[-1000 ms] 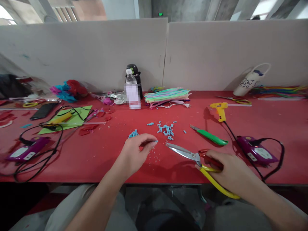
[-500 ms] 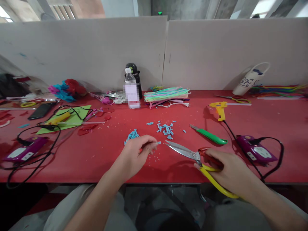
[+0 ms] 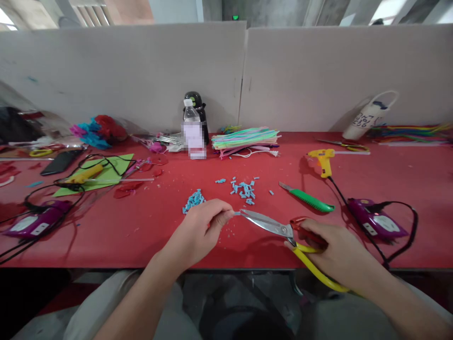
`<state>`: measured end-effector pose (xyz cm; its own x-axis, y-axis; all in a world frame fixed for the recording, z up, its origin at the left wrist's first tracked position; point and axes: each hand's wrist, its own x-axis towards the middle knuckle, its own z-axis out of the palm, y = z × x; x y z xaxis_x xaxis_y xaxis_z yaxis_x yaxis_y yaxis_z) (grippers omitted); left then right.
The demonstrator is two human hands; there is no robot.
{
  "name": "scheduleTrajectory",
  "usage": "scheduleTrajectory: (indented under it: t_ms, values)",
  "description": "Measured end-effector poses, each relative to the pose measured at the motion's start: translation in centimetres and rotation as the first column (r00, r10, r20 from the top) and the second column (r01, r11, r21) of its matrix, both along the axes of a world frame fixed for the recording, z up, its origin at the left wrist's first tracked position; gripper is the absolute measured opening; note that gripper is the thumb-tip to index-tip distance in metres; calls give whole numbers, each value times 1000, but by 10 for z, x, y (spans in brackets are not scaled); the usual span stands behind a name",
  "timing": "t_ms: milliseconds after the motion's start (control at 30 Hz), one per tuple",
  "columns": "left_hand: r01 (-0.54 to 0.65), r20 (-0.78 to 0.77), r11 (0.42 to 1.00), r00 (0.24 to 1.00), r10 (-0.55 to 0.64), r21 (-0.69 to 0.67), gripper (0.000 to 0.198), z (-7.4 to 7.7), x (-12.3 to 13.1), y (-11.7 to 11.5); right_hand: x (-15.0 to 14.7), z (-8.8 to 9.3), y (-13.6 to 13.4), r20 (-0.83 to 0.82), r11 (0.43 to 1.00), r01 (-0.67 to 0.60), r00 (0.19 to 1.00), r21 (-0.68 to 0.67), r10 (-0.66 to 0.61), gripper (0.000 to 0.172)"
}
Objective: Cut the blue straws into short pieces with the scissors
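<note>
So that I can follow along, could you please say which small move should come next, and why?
I'd probably squeeze the scissors gently to trim the blue piece: the left hand pinches it with one end sticking out, and the right hand holds the blade tips at or very near that end.

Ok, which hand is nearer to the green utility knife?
The right. The right hand, gripping the scissors, is just on the wearer's side of the green utility knife; the left hand, pinching a small blue piece, is well to its left.
</note>
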<state>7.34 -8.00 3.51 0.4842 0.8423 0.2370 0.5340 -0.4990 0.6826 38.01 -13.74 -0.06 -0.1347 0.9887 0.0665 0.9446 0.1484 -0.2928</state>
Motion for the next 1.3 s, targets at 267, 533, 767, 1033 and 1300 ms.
scheduleTrajectory:
  t_ms: [267, 533, 767, 1033, 1300]
  values:
    - [25, -8, 996, 1000, -24, 85, 15, -1, -1, 2, 2, -3, -2, -31, 999, -11, 999, -40, 10, 15]
    - [43, -17, 990, 999, -41, 136, 14, -3, -1, 1, 1, -5, -1, -62, 997, -9, 998, -75, 4, 16]
    - [41, -7, 978, 999, -41, 206, 13, -5, 1, -1, 3, -7, -3, -86, 994, -14, 996, -105, 5, 18]
    - [25, -7, 977, 1000, -24, 213, 12, -4, 4, -2, 6, -13, -2, -109, 992, -16, 994, -126, 3, 19]
    - [3, -31, 979, 1000, 3, 204, 13, -5, 3, 0, -1, -7, -3, -139, 996, -4, 990, -91, -8, 35]
